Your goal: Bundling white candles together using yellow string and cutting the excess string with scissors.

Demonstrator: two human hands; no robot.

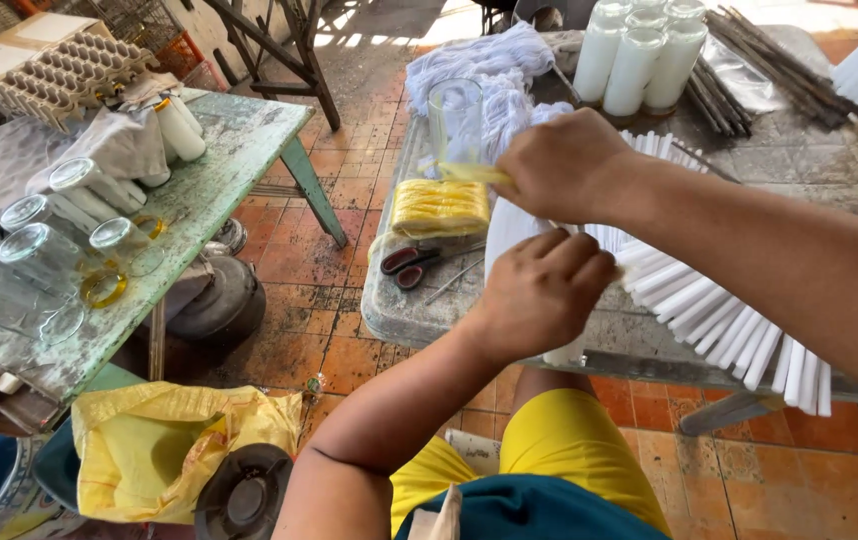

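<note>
- The right hand [559, 165] is clenched on a thin yellow strip [469, 172], pinched at one end; the strip sticks out toward a clear glass [455, 120] standing upright just beyond it on the counter [829, 165].
- The left hand [541, 292] is curled shut at the near edge of the counter, over a white candle [566, 352] whose lower end shows beneath the fist.
- The strip looks light and limp, likely to bend or slip, so a pinch close to the working end seems the surest hold.
- The candle looks stiff but brittle and a little slick; gripping around its middle would steady it best.
- More white candles [719, 320] lie fanned beside both hands, touching one another and overhanging the edge.
- A stack of yellow strips [439, 207] lies near the glass, with red-handled scissors [417, 262] just in front of it.
</note>
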